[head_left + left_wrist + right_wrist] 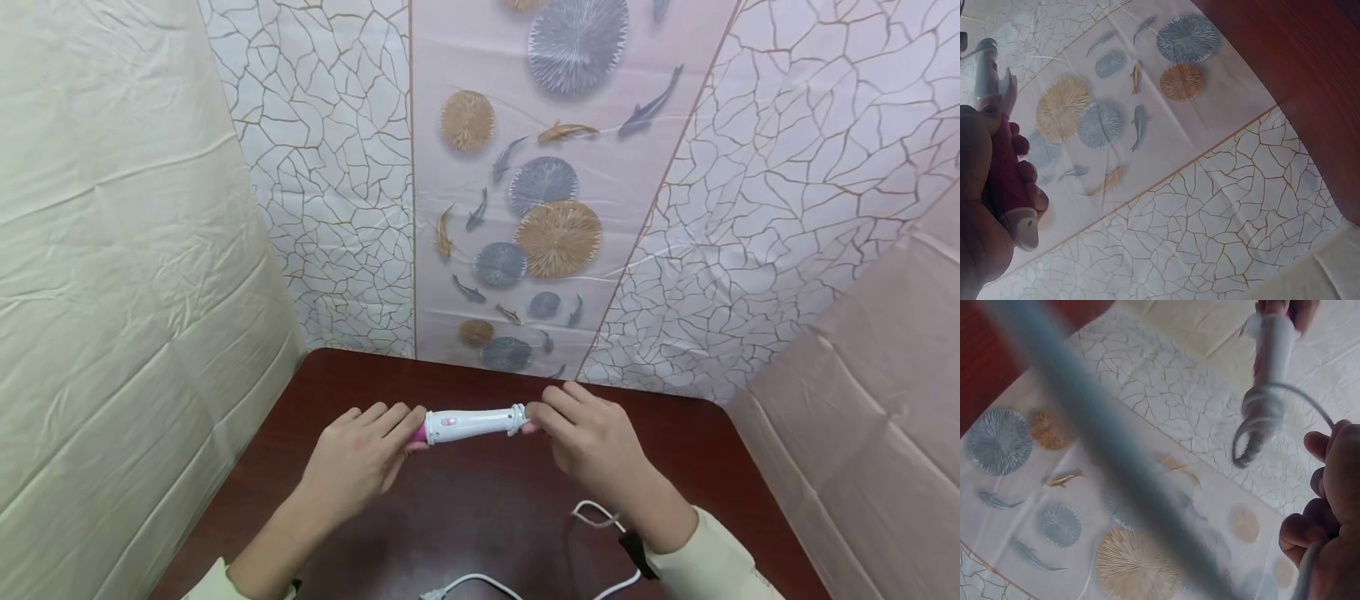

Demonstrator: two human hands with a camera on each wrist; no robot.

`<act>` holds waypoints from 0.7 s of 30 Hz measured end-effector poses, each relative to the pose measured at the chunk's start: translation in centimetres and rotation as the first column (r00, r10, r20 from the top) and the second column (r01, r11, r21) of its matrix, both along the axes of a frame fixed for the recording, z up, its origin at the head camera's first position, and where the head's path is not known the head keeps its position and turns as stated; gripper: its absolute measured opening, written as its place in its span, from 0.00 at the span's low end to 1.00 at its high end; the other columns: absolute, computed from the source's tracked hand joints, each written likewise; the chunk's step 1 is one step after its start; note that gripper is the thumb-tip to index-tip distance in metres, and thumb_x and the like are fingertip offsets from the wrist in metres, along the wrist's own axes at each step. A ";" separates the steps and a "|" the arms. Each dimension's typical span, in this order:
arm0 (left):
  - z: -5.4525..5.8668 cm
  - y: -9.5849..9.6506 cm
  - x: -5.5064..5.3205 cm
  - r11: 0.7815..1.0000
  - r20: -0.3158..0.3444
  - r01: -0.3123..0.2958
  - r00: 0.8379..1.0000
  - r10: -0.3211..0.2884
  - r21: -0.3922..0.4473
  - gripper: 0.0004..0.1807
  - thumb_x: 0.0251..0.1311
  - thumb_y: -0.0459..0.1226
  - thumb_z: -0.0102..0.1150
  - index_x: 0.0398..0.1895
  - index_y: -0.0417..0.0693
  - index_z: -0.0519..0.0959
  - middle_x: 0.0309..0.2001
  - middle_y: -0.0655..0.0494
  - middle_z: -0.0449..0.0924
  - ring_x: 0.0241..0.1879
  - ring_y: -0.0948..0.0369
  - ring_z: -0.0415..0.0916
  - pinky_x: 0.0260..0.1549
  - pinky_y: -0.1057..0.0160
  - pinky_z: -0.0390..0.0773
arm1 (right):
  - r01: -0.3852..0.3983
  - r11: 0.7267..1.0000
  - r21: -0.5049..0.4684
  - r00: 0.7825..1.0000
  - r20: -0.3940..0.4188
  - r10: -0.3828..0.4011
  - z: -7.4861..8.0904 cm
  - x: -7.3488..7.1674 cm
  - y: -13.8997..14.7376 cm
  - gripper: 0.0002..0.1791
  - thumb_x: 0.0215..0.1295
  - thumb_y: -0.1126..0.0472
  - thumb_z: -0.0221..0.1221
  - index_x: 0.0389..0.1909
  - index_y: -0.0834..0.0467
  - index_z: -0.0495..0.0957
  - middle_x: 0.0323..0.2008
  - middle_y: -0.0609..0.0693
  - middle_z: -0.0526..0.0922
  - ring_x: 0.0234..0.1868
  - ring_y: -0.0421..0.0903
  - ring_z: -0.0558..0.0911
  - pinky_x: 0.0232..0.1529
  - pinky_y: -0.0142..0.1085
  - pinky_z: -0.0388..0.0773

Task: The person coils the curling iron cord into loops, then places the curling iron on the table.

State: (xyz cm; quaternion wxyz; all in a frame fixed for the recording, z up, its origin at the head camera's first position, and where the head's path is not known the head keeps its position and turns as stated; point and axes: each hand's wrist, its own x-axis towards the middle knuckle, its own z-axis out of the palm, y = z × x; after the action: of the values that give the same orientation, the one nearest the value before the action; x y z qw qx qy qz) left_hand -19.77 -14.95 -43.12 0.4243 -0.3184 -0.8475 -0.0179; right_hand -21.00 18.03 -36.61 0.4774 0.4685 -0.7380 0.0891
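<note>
My left hand (358,454) grips the pink end of a pink and white hair curling iron (472,423), held level over the dark table. In the left wrist view, the fingers wrap round its pink barrel (1007,169), with a pale tip below and a lever standing out above. My right hand (596,433) is at the other end, its fingertips pinching the white power cord (1310,400). Loops of that cord (1263,409) lie round the handle's end in the right wrist view. A blurred stretch of cord crosses close in front of that camera.
More of the cord trails over the brown table (442,517) below my right hand, with a plug (432,594) at the front edge. A black band (636,554) circles my right wrist. Patterned cloth (510,208) hangs behind the table, and plain cloth walls stand at both sides.
</note>
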 end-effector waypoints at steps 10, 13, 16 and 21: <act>-0.2 0.0 0.0 0.996 -0.035 0.085 0.996 -0.086 -0.022 0.23 0.89 0.54 0.40 0.56 0.54 0.84 0.44 0.64 0.86 0.34 0.62 0.79 0.27 0.64 0.73 | 0.026 0.998 -0.049 0.990 0.142 -0.019 0.1 -1.6 1.0 0.18 0.89 0.55 0.51 0.40 0.58 0.84 0.33 0.48 0.77 0.23 0.43 0.77 0.23 0.39 0.78; -0.3 -0.1 0.0 0.995 -0.050 0.097 0.994 -0.098 -0.028 0.22 0.89 0.52 0.41 0.56 0.54 0.85 0.44 0.64 0.86 0.34 0.61 0.79 0.27 0.64 0.74 | 0.027 0.999 -0.041 0.982 0.189 -0.018 0.0 -2.2 1.3 0.19 0.89 0.54 0.50 0.41 0.58 0.84 0.34 0.48 0.78 0.24 0.43 0.77 0.24 0.39 0.79; -0.3 -0.2 0.0 0.994 -0.074 0.110 0.991 -0.112 -0.025 0.21 0.88 0.52 0.43 0.55 0.53 0.85 0.44 0.64 0.87 0.34 0.61 0.80 0.27 0.63 0.75 | 0.018 0.999 -0.043 0.970 0.243 -0.007 -0.4 -2.8 1.4 0.20 0.89 0.54 0.48 0.41 0.58 0.84 0.35 0.48 0.78 0.26 0.42 0.78 0.26 0.37 0.78; -0.3 -0.3 0.0 0.991 -0.141 0.130 0.981 -0.131 -0.015 0.20 0.87 0.51 0.46 0.54 0.52 0.86 0.43 0.64 0.88 0.33 0.61 0.79 0.27 0.63 0.75 | -0.055 0.995 -0.085 0.944 0.320 0.079 -1.0 -3.9 1.6 0.18 0.88 0.55 0.50 0.41 0.57 0.85 0.34 0.47 0.78 0.29 0.40 0.78 0.31 0.33 0.77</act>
State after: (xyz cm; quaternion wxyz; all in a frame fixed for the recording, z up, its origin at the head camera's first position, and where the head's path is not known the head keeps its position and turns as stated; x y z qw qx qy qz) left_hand -19.74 -15.30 -43.39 0.4803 -0.3750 -0.7926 -0.0209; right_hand -24.92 19.67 -37.64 0.3642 0.4540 -0.7860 0.2084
